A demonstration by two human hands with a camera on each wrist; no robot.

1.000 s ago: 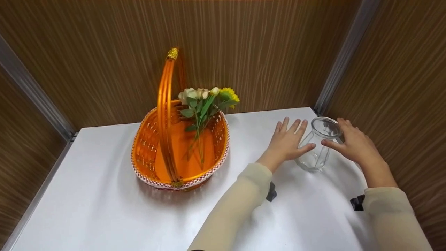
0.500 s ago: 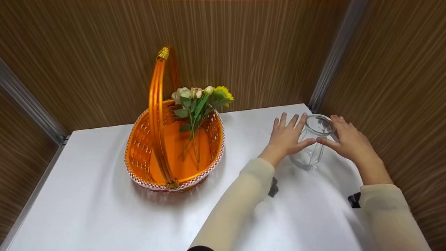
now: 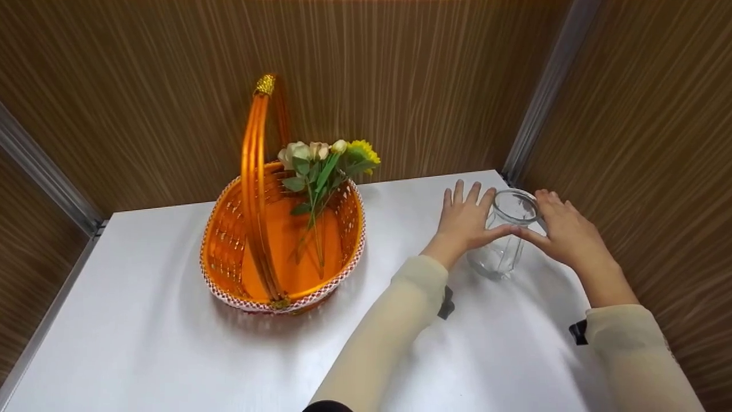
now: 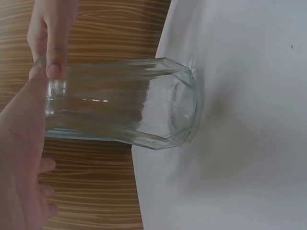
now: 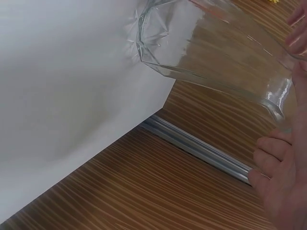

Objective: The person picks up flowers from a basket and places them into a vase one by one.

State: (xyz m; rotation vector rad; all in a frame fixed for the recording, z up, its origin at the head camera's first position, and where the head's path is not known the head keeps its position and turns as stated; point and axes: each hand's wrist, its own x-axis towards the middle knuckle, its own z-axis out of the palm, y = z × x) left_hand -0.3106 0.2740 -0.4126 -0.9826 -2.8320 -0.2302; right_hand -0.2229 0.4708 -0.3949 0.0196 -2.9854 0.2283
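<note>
A clear glass vase (image 3: 497, 252) with a faceted base and a round rim stands upright near the table's back right corner. My left hand (image 3: 464, 220) is at the left of its neck, fingers straight and spread. On the other side, my right hand (image 3: 572, 232) lies against the neck just below the rim, its fingers also extended. The two thumbs meet tip to tip across the front of the vase. In the left wrist view, the vase (image 4: 110, 103) shows nothing inside, and its base is on the white surface.
An orange woven basket (image 3: 349, 274) with a tall handle stands left of the vase. Artificial flowers (image 3: 329, 157), whitish and yellow, lean inside it. Wood-grain panels (image 3: 400, 86) enclose the white table (image 3: 143, 320) at the back and sides.
My hands have drawn together around the neck of the vase, and the gap between the thumbs has closed. The camera view has shifted slightly, moving everything left in the picture.
</note>
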